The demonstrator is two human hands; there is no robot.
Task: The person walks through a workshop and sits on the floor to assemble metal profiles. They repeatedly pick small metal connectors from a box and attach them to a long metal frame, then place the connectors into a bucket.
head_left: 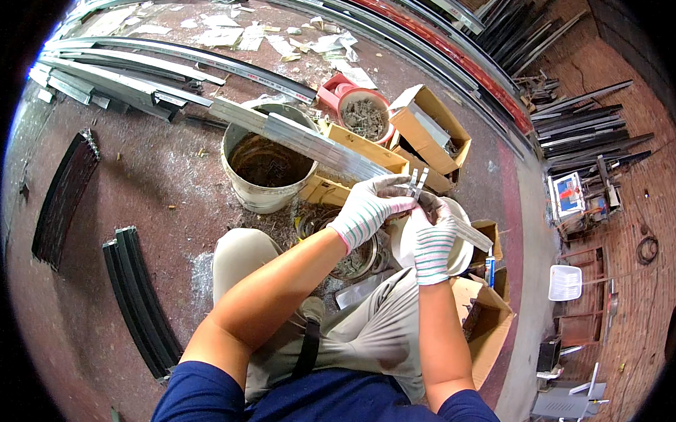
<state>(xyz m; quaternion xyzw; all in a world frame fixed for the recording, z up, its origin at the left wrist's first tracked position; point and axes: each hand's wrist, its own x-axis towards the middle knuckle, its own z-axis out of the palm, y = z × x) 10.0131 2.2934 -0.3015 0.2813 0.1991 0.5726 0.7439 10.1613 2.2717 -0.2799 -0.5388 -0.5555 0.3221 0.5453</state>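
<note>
Both my hands wear white gloves with green stripes and meet in front of my knees. My left hand [371, 211] is closed, thumb and fingers pinching a small silver metal piece [418, 182] with two upright prongs. Close against it, my right hand [433, 244] has its fingers curled at the lower end of the same piece. Partly behind the hands lies a long silver metal profile [311, 141], running from the upper left down to the right; its middle is hidden by the gloves. Whether either hand also touches the profile, I cannot tell.
A white bucket [268, 197] stands left of my hands. Beyond are a red bucket [365, 115] of small parts and an open cardboard box [430, 129]. Another carton [486, 331] sits by my right forearm. Dark profiles [137, 301] lie on the floor at left.
</note>
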